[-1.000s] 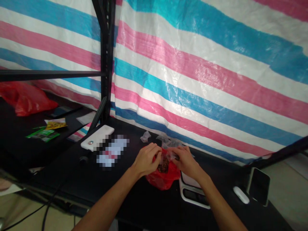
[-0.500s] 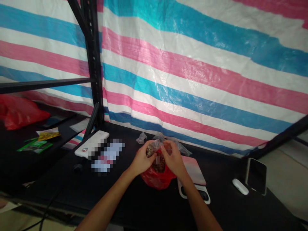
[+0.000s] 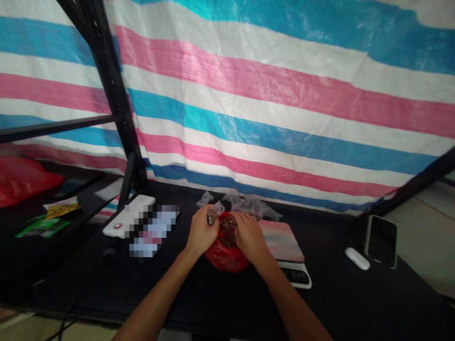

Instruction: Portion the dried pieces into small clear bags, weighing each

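- A crumpled red bag [image 3: 21,182] lay on the lower shelf at far left, near green-and-yellow packets [image 3: 44,223].
- A black metal shelf post [image 3: 113,94] rose in front of a pink, blue and white striped tarp [image 3: 270,94].
- On the black tabletop [image 3: 81,279] lay a white rectangular device [image 3: 128,215], just beside a pixelated, unreadable item [image 3: 153,232].
- The left hand [image 3: 201,232] had its fingers closed, gripping a small clear plastic bag [image 3: 216,210] with brown pieces inside, above the opening of the red plastic bag.
- The red plastic bag [image 3: 223,255] sat on the table between the hands, holding dark brown chunks [image 3: 227,230].
- The right hand [image 3: 250,239] lay curved against the red plastic bag; whether it gripped the bag, I could not tell.
- Clear plastic wrappers [image 3: 247,204] lay behind the hands.
- Farther right were a pink-and-white pad [image 3: 280,240], a white earbud case [image 3: 357,258] and a smartphone [image 3: 382,241].
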### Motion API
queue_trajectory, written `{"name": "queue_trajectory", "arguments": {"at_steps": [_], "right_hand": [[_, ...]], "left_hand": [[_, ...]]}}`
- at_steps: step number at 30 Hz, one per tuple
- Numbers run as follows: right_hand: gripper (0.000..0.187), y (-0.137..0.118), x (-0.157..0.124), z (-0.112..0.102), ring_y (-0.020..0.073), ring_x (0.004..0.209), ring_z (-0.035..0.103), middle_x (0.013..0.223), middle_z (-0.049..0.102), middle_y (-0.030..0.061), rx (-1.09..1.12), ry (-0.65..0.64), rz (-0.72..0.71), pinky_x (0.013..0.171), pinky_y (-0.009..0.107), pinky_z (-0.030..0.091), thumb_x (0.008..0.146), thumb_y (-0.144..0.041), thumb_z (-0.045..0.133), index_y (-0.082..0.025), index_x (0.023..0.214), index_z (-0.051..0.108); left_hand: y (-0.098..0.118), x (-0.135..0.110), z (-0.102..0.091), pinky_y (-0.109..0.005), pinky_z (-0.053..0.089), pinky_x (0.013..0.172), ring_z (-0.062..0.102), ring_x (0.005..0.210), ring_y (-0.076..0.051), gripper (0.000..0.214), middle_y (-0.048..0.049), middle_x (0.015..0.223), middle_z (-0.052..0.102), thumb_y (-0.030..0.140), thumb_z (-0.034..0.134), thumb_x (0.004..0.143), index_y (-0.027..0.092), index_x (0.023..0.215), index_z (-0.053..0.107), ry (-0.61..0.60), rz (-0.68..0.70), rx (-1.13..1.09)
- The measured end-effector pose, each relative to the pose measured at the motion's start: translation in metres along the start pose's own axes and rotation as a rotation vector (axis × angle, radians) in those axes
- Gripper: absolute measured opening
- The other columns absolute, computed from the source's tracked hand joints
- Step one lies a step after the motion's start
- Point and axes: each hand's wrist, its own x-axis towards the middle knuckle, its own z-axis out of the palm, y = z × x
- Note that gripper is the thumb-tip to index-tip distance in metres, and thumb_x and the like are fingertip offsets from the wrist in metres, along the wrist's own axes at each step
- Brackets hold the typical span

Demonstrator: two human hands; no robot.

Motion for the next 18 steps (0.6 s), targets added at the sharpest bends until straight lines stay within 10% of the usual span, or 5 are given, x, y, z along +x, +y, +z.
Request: {"name": "queue_trajectory", "arguments": {"at_steps": [8, 18], "right_hand": [[0.050, 0.010, 0.003, 0.007, 0.0248, 0.113, 0.065, 0.122, 0.071, 0.0100, 0.231, 0.052, -0.027, 0.103, 0.044, 0.048, 0.081, -0.006, 0.059, -0.021, 0.129, 0.059], [0.044, 0.010, 0.004, -0.020, 0.0222, 0.110, 0.068, 0.122, 0.068, 0.0083, 0.625, 0.265, -0.066, 0.100, 0.041, 0.054, 0.087, -0.021, 0.061, -0.025, 0.131, 0.053]], "left_hand": [[0.003, -0.002, 0.003, -0.032, 0.053, 0.084, 0.070, 0.090, -0.021, 0.028, -0.0025, 0.099, 0.073, 0.024, 0.057, 0.085, 0.020, 0.112, 0.060, -0.077, -0.044, -0.238], [0.002, -0.007, 0.002, -0.042, 0.048, 0.094, 0.064, 0.106, -0.026, 0.028, -0.0076, 0.111, 0.070, 0.024, 0.062, 0.085, 0.022, 0.113, 0.062, -0.015, 0.228, 0.074]]}}
